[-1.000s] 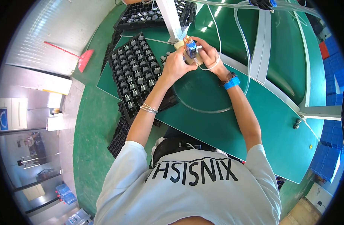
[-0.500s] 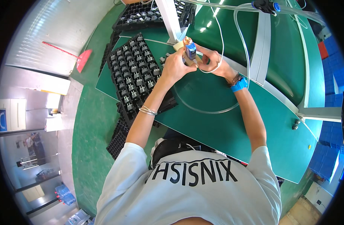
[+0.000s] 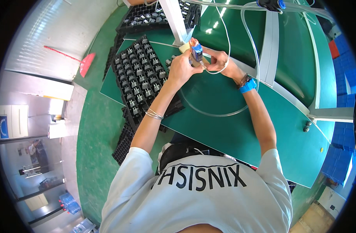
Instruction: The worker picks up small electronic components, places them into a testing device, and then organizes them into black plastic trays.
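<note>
In the upper middle of the frame, a small blue device (image 3: 197, 54) with a copper-coloured top (image 3: 193, 42) stands slightly tilted between the two hands, next to a pale beige block (image 3: 183, 48) at the foot of a white post (image 3: 174, 19). The left hand (image 3: 180, 69) is at the device's left side, its fingers curved and its thumb reaching under the device's lower end; whether they are clenched on something cannot be told, since the fingertips are partly hidden. The right hand (image 3: 221, 63) is at the right side, fingers bent inward toward the device's lower end, and here too the picture does not show whether they grasp anything. A thin white tube (image 3: 227, 37) runs from the device's lower end, loops past the right hand and rises toward the top edge of the frame. A thicker clear hose (image 3: 252, 35) hangs farther right and sweeps in a wide curve over the green worktop (image 3: 224, 134). Left of centre, a black tray (image 3: 134, 121) lies aslant, filled with rows of dark plugs (image 3: 147, 93) whose metal pins point up, the left forearm crossing its right side. Another black tray (image 3: 147, 28) with grey and dark pieces sits at the top of the frame. The left wrist carries silvery bangles (image 3: 154, 114), the right a blue band (image 3: 248, 86). A red dustpan (image 3: 87, 64) is at upper left, and blue crates (image 3: 337, 163) are stacked along the right edge.
</note>
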Motion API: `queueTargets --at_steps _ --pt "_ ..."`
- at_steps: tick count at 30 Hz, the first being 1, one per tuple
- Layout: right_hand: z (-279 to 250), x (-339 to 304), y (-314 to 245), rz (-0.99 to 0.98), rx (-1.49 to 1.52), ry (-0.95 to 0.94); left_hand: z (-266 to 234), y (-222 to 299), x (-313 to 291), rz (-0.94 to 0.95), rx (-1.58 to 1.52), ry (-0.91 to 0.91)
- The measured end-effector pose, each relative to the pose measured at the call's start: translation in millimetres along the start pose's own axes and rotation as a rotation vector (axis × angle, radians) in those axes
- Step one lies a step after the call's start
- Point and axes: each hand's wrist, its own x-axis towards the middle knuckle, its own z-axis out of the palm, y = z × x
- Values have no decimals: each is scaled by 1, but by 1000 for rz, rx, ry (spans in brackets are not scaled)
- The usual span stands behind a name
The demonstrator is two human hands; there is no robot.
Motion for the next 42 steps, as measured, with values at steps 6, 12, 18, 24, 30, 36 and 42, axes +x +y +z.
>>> queueTargets --at_steps 6,12,18,24,30,36,42 --pt "0 2 7 -47 60 -6 -8 -2 -13 -19 43 24" --pt "7 6 18 -51 98 253 -37 1 -36 -316 -238 -70" --pt "10 14 7 42 173 140 -66 14 -79 -425 -904 -100" --pt "13 17 -2 -31 97 107 -93 33 -115 -546 -992 -102" --pt "12 20 -10 -126 -24 94 -103 39 -136 -537 -866 -43" --pt "18 26 -23 -148 -159 161 -107 39 -146 -583 -855 -31" --pt "24 32 -26 52 -355 285 -107 38 -145 -599 -841 -18"
